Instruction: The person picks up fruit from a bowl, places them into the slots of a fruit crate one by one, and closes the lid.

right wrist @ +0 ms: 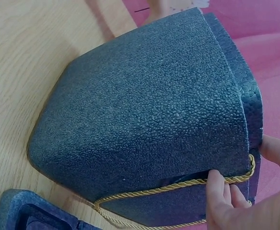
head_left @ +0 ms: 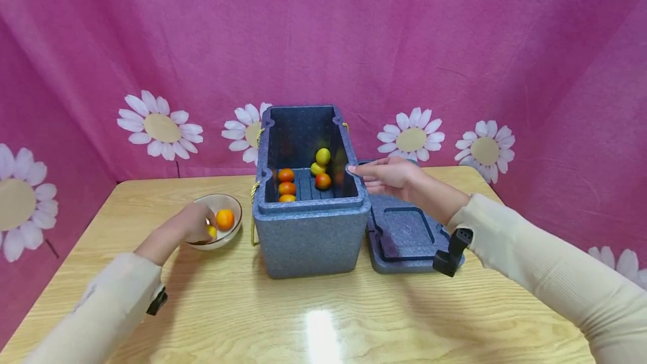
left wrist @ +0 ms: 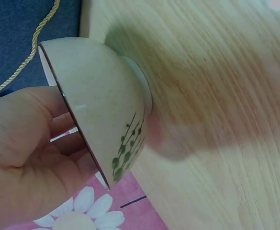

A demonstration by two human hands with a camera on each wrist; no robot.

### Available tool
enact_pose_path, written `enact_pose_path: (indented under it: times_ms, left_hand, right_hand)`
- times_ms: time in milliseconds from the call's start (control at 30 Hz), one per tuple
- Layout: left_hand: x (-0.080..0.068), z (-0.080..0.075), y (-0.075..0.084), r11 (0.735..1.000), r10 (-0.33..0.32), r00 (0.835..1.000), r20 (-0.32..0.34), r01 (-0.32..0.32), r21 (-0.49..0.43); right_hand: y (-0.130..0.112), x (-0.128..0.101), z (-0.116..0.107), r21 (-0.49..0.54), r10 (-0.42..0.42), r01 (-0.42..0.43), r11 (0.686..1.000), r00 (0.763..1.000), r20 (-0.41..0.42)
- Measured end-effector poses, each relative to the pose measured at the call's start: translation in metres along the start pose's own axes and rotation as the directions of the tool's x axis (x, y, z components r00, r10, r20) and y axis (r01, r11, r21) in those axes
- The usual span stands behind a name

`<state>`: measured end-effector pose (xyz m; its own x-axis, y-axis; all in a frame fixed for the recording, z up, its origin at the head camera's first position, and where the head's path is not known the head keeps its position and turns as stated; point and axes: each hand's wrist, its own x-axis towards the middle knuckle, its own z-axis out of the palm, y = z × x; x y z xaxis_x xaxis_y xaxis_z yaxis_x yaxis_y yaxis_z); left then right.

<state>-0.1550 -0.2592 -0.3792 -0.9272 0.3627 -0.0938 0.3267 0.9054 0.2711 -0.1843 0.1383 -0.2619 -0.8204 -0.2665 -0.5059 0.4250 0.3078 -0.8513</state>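
My left hand [head_left: 194, 223] reaches into a pale bowl [head_left: 234, 235], its curled fingers at a small yellow fruit [head_left: 212, 232]. Beside that fruit an orange [head_left: 224, 219] lies in the bowl. From the left wrist, the bowl [left wrist: 101, 91] shows a dark rim and green leaf marks; its wall hides my fingertips and the fruit. My right hand [head_left: 391, 176] holds the right wall of a dark grey foam box [head_left: 310, 246], thumb over the rim, fingers outside by the gold rope [right wrist: 154, 191]. Inside the box lie several red-orange fruits [head_left: 287, 188] and two yellow ones [head_left: 323, 156].
A grey foam lid [head_left: 406, 265] with recessed panels lies on the wooden table [head_left: 242, 319], right of the box. Gold rope [head_left: 254, 212] also hangs along the box's left side. Behind the table hangs a pink cloth [head_left: 313, 32] with white flowers.
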Motion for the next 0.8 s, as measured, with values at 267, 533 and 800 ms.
enact_pose_path:
  times_ms: [267, 533, 800]
  left_hand:
    - [0.02, 0.008, -0.027, 0.993, 0.116, 0.992, -0.055, -0.117, -0.009]
    - [0.025, -0.025, 0.008, 0.999, -0.022, 0.996, 0.086, 0.019, 0.039]
    - [0.03, -0.03, 0.015, 0.994, -0.106, 0.977, 0.186, 0.104, 0.023]
  right_hand:
    - [-0.005, -0.002, -0.003, 0.02, 0.012, -0.012, 1.0, 1.0, -0.003]
    - [-0.009, -0.003, -0.01, -0.007, 0.004, -0.004, 1.0, 1.0, -0.007]
    - [-0.006, -0.004, -0.011, 0.003, -0.007, 0.007, 1.0, 1.0, -0.02]
